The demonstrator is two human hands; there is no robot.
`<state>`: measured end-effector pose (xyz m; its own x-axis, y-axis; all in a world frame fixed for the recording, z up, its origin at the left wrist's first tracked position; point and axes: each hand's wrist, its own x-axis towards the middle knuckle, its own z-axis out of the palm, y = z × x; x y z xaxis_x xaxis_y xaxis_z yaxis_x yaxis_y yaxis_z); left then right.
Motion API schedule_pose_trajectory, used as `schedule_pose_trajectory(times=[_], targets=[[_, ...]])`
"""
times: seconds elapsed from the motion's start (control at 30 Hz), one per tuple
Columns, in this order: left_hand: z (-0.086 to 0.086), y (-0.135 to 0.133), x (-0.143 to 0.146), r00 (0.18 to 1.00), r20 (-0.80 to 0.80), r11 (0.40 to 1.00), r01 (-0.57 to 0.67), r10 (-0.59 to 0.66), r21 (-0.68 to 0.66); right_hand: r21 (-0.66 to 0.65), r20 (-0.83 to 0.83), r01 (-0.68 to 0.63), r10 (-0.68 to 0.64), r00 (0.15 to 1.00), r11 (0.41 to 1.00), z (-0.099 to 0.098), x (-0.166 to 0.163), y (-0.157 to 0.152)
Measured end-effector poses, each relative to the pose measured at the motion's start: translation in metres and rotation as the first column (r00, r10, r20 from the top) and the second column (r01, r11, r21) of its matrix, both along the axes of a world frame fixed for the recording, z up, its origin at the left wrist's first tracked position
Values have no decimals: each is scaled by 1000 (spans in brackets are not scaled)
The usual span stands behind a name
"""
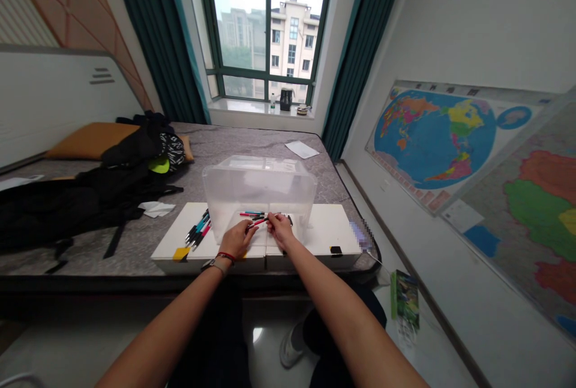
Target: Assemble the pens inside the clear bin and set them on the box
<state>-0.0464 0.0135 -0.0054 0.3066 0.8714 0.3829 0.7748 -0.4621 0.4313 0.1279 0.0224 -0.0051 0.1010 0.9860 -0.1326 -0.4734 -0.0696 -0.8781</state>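
Observation:
A red and black pen [258,222] is held between my two hands. Its left end is pinched by my left hand [236,240], which has a red cord and a band at the wrist. At the other end, the fingers of my right hand [281,232] are closed on the pen. Around them stands a clear plastic box [258,187], tipped so its opening faces me. Several more pens [246,214] lie inside it, just beyond my hands. To the left, a bunch of blue, black and red pens [198,231] rests on the white boxes [177,233].
The white boxes sit at the edge of a grey bed [216,139]. Black bags and clothes [76,199] cover its left part. A crumpled tissue [156,208] and a paper sheet [302,149] lie on it. A green packet [405,298] is on the floor at right.

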Motion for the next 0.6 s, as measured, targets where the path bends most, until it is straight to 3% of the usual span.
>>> schedule_pose_trajectory(times=[0.2, 0.4, 0.6], targets=[[-1, 1, -1, 1000, -4, 1000, 12, -12, 14, 8, -23, -86, 87, 996, 996, 0, 3, 0], [-3, 2, -1, 998, 13, 997, 61, -62, 54, 8, 10, -29, 29, 1000, 1000, -2, 0, 0], [-4, 4, -1, 998, -3, 998, 59, -59, 32, 61, 153, -120, 109, 982, 991, 0, -1, -3]])
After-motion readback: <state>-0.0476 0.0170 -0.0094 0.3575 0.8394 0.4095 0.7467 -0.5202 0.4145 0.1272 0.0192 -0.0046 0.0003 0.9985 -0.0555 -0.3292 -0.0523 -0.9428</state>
